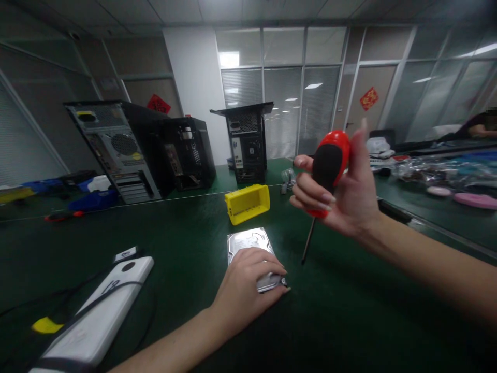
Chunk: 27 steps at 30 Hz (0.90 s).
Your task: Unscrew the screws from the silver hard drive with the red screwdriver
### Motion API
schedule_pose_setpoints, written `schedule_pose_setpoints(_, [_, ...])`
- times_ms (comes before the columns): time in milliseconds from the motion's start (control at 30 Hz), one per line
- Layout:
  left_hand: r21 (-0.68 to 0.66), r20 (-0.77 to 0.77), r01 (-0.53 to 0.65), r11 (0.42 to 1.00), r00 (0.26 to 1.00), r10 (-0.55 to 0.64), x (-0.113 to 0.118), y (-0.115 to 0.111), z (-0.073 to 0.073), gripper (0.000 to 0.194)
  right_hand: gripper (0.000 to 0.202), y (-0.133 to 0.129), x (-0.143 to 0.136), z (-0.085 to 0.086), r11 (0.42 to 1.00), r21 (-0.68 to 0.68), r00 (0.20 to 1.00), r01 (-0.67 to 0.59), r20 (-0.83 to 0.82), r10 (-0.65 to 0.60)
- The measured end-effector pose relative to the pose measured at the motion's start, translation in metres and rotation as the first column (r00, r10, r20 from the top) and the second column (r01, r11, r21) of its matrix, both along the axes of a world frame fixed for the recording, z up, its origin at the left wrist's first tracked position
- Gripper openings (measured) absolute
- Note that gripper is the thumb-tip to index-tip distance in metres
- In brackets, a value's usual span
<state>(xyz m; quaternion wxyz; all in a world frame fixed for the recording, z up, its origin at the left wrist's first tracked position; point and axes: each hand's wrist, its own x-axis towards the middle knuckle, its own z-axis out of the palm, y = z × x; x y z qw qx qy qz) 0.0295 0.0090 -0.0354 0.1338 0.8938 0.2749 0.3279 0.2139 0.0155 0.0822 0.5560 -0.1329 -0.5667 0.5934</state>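
A silver hard drive (248, 239) lies flat on the green tabletop, in front of me. My left hand (248, 277) covers its near part, with the fingers over the top and the thumb at the near right corner. Raised to the right, my right hand (355, 191) is closed round the red and black handle of a screwdriver (331, 160). Its thin shaft points down, and the tip is apart from the drive. Just beyond the drive, a yellow plastic bin (248, 204) rests on its side with its opening toward me.
Black computer cases (135, 155) stand at the back left, and another computer case (248, 145) at the back centre. A white power strip (101, 311) with dark cables lies at the near left. Clear plastic bags (430, 173) are heaped at the right. Another person's arm (483, 127) shows at the far right.
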Motion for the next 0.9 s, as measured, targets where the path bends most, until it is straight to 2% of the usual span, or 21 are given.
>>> schedule_pose_setpoints(100, [-0.017,-0.016,-0.017,1.0,1.0,0.017,0.0,0.0,0.0,0.024,0.063,-0.003,-0.004,-0.007,0.999,0.024,0.998,0.022,-0.059,-0.021])
schedule_pose_setpoints(200, [-0.012,-0.037,-0.035,0.999,0.999,0.034,0.0,0.0,0.0,0.033,0.065,-0.003,-0.018,-0.018,1.0,0.004,0.996,0.003,-0.086,-0.003])
schedule_pose_setpoints(267, [-0.009,-0.047,-0.042,0.999,0.998,0.042,0.001,0.0,0.0,0.033,0.065,-0.003,-0.026,-0.023,1.0,-0.017,0.996,0.001,-0.086,-0.002])
schedule_pose_setpoints(700, [0.002,-0.087,-0.038,0.999,0.995,0.038,-0.001,-0.003,-0.001,0.025,0.064,0.0,-0.033,-0.027,0.996,0.023,0.996,-0.085,-0.018,0.086])
schedule_pose_setpoints(800, [0.005,-0.089,-0.034,0.999,0.995,0.034,-0.001,-0.002,-0.001,0.025,0.061,-0.002,-0.036,-0.027,0.999,0.039,0.999,-0.038,-0.006,0.038])
schedule_pose_setpoints(900, [0.005,-0.084,-0.034,0.999,0.996,0.035,-0.001,-0.002,-0.001,0.024,0.053,-0.006,-0.038,-0.029,0.995,0.07,0.997,0.073,-0.01,-0.072])
